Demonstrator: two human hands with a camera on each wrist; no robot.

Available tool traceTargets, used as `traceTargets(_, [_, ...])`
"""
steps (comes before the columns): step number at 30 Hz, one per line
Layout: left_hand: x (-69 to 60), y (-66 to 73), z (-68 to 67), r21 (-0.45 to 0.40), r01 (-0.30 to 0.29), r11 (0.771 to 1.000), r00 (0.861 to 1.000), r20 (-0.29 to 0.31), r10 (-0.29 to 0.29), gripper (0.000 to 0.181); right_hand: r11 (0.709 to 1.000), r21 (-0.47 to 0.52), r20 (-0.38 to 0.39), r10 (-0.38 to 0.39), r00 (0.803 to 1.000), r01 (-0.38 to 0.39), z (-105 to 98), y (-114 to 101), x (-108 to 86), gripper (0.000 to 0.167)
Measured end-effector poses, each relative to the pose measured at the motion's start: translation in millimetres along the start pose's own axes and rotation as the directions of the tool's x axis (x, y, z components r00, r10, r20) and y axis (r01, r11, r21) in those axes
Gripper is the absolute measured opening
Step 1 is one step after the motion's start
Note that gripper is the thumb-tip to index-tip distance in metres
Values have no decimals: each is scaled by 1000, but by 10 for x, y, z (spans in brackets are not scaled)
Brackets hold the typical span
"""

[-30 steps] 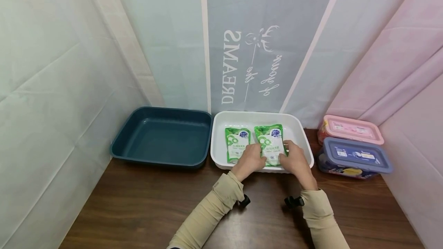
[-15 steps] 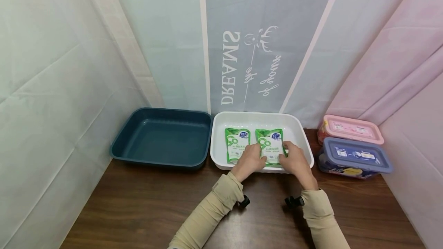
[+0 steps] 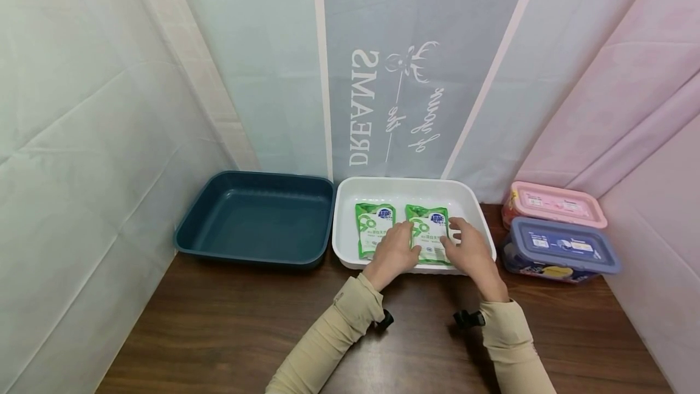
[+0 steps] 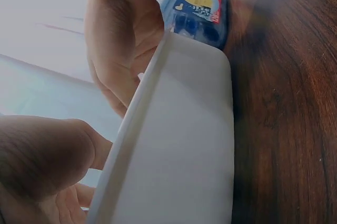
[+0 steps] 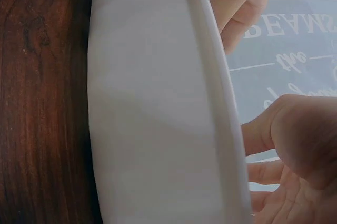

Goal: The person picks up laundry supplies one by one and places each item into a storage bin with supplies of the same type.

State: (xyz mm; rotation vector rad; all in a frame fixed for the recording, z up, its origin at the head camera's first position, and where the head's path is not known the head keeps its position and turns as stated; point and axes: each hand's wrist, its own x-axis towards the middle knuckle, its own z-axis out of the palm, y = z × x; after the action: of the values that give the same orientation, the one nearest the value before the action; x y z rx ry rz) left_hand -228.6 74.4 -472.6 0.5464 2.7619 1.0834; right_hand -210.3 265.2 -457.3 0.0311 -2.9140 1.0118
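Observation:
Two green-and-white pouches lie side by side in the white tray [image 3: 350, 187]. My left hand [image 3: 391, 254] is between them; it covers the lower right corner of the left pouch [image 3: 374, 227] and its fingertips are at the left edge of the right pouch [image 3: 429, 236]. My right hand [image 3: 469, 251] is at that pouch's right edge, its fingers loosely spread and the thumb near the pouch. In the left wrist view the tray's outer wall [image 4: 179, 129] hides both pouches, and in the right wrist view the wall [image 5: 158, 103] hides them too.
A dark teal tray [image 3: 257, 254] stands directly left of the white one. At the right are a pink-lidded box [image 3: 560, 204] and, in front of it, a blue-lidded box [image 3: 563, 248]. Printed curtains [image 3: 394, 78] hang behind the brown wooden table [image 3: 235, 321].
The right pouch has settled flatter and slightly to the right. My right hand has loosened and drawn back a little to the right. My left hand has hardly moved.

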Motion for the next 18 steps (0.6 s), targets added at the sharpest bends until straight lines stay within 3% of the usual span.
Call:
traceTargets(5, [-29, 14, -29, 28, -14, 999, 999, -36, 15, 52, 998, 21, -79, -64, 995, 66, -38, -33, -19, 48])
traceTargets(9, [-51, 27, -35, 29, -21, 999, 999, -47, 22, 51, 992, 10, -186, -125, 975, 129, -111, -57, -63, 44])
traceTargets(11, [-69, 38, -31, 33, -22, 999, 999, -46, 23, 51, 988, -4, -257, -152, 954, 156, -163, -42, -76, 42])
traceTargets(14, [-98, 61, -30, 44, -29, 999, 998, -52, 31, 50, 983, -33, -377, -181, 908, 182, -275, 28, -83, 38])
traceTargets(18, [-123, 88, -39, 51, -45, 998, 996, -74, 48, 49, 983, -81, -496, -182, 849, 163, -469, 225, -86, 33])
